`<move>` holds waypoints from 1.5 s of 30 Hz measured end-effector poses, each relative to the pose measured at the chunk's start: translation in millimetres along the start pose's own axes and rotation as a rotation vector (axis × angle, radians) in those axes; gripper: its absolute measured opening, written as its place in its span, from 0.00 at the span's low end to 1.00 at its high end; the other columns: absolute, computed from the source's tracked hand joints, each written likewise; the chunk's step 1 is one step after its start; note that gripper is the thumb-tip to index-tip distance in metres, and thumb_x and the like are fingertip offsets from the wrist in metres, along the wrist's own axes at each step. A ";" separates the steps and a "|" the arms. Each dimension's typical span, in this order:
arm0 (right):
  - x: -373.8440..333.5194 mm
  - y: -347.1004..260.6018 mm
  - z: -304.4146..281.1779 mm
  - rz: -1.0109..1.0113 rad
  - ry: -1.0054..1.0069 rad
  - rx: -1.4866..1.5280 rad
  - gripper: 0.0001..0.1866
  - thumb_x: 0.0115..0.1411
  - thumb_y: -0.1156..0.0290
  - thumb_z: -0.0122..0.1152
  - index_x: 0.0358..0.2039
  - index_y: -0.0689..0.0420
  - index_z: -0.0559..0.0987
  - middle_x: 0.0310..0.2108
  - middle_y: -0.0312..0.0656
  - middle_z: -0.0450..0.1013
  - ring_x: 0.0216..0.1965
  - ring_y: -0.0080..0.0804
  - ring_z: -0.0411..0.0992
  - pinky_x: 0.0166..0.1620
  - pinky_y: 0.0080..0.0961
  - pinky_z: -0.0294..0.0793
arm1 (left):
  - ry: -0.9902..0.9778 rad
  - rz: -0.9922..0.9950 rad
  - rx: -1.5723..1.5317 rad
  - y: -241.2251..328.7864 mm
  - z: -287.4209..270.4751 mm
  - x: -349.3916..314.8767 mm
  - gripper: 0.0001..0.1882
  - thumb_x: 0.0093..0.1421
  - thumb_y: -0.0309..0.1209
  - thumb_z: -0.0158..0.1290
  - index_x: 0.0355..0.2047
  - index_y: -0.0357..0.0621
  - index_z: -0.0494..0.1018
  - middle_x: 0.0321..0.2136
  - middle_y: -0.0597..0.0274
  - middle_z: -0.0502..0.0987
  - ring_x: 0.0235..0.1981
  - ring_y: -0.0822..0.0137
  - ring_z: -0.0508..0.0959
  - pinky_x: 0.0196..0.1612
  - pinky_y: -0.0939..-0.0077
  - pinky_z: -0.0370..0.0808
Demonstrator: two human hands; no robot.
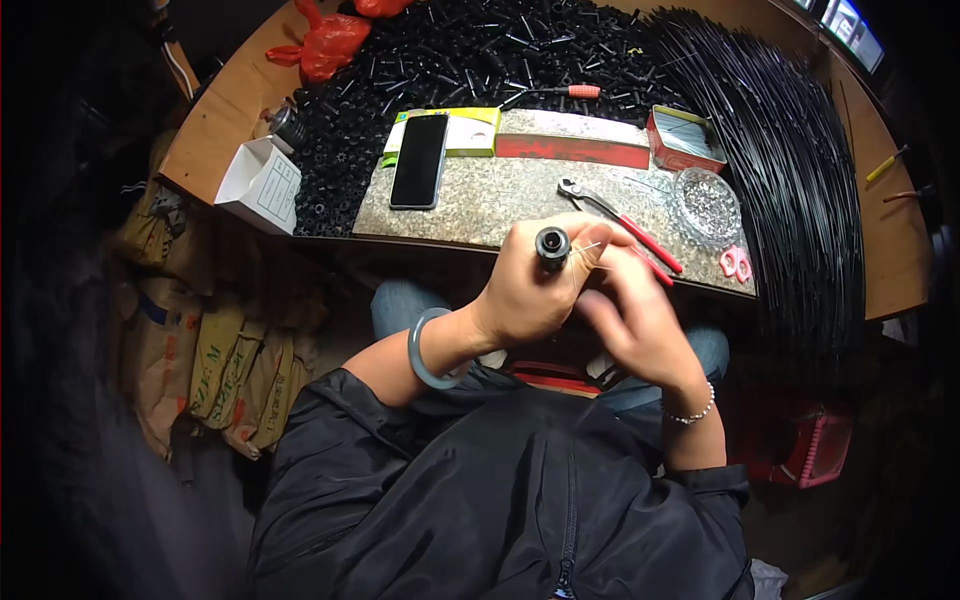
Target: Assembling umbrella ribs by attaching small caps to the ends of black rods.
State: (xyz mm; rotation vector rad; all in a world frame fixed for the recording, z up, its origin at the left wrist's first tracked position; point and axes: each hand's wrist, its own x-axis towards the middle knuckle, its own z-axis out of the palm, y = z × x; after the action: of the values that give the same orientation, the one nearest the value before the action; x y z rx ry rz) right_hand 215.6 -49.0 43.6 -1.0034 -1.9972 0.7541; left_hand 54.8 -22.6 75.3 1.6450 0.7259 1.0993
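The right hand [638, 322] is smeared by blur, so I can't make out how its fingers meet the thin pale strand [590, 246] near their tips. Most of the black tube [552, 243] is lost inside the left hand [525, 290]; only its round end pokes past the fingers, its length untold. Just beyond the right fingers, one handle of the red-handled pliers [652, 243] is partly covered. Farther right of them, the bits [706, 206] in the glass dish are too tiny to name. Far beyond the fingers, a lit screen [853, 32] is cut off above.
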 end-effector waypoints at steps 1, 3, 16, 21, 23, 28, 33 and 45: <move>-1.6 -2.1 -4.1 0.014 0.226 -0.091 0.29 0.50 0.68 0.62 0.51 0.63 0.66 0.49 0.51 0.64 0.49 0.47 0.63 0.54 0.36 0.58 | 0.059 0.037 0.052 2.1 4.1 0.6 0.14 0.64 0.33 0.43 0.38 0.36 0.74 0.16 0.67 0.72 0.17 0.84 0.65 0.18 0.87 0.60; 8.7 -27.8 -11.0 -0.196 0.415 -0.287 0.35 0.46 0.58 0.66 0.51 0.63 0.66 0.50 0.50 0.64 0.51 0.46 0.60 0.54 0.38 0.57 | 0.139 0.141 0.185 -0.5 7.9 1.2 0.10 0.60 0.26 0.46 0.37 0.32 0.73 0.31 0.48 0.77 0.32 0.65 0.78 0.35 0.74 0.73; -5.4 98.0 -11.8 -0.037 0.235 -0.808 0.12 0.50 0.64 0.61 0.27 0.59 0.72 0.34 0.42 0.69 0.38 0.41 0.65 0.39 0.34 0.65 | 0.266 -0.039 -0.004 -12.4 -17.3 3.1 0.12 0.63 0.30 0.43 0.37 0.36 0.75 0.13 0.76 0.62 0.16 0.85 0.57 0.18 0.85 0.53; -0.8 105.3 -7.6 -0.012 0.231 -0.876 0.09 0.54 0.66 0.57 0.30 0.57 0.71 0.34 0.44 0.66 0.34 0.42 0.66 0.36 0.33 0.66 | 0.250 -0.042 0.031 -14.5 -18.0 4.7 0.14 0.64 0.32 0.43 0.34 0.36 0.75 0.12 0.75 0.61 0.16 0.84 0.57 0.18 0.84 0.54; -5.5 96.2 -14.6 0.131 0.217 -0.515 0.07 0.55 0.69 0.55 0.30 0.58 0.70 0.33 0.45 0.66 0.30 0.41 0.66 0.33 0.32 0.67 | 0.258 -0.044 0.070 -16.5 -19.2 6.5 0.14 0.64 0.33 0.43 0.34 0.36 0.75 0.12 0.75 0.61 0.16 0.84 0.57 0.18 0.83 0.54; -4.3 0.1 -54.4 -0.105 0.173 -0.524 0.16 0.43 0.69 0.67 0.35 0.53 0.78 0.31 0.41 0.66 0.29 0.34 0.68 0.30 0.25 0.68 | 0.338 -0.053 0.122 -28.7 -28.0 9.7 0.11 0.62 0.28 0.43 0.33 0.36 0.75 0.11 0.73 0.61 0.15 0.83 0.58 0.18 0.82 0.55; -7.5 -33.4 -69.5 -0.249 0.248 -0.945 0.15 0.41 0.65 0.69 0.33 0.48 0.80 0.31 0.36 0.66 0.27 0.29 0.67 0.26 0.23 0.66 | 0.381 0.061 0.177 -47.2 -23.8 24.1 0.13 0.64 0.30 0.41 0.35 0.37 0.75 0.10 0.82 0.57 0.13 0.87 0.54 0.17 0.86 0.49; -11.6 -43.7 -70.9 -0.316 0.198 -1.213 0.16 0.44 0.58 0.66 0.34 0.50 0.80 0.34 0.37 0.66 0.29 0.29 0.67 0.30 0.24 0.69 | 0.359 0.007 0.094 -38.7 -15.2 27.2 0.14 0.63 0.31 0.42 0.34 0.36 0.75 0.15 0.77 0.64 0.19 0.85 0.60 0.22 0.87 0.56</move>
State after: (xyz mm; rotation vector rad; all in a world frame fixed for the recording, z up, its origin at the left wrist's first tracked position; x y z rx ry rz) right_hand 262.0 -69.8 110.5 -1.2426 -2.2934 -0.8331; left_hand 53.7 19.6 49.1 1.5434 1.0160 1.4032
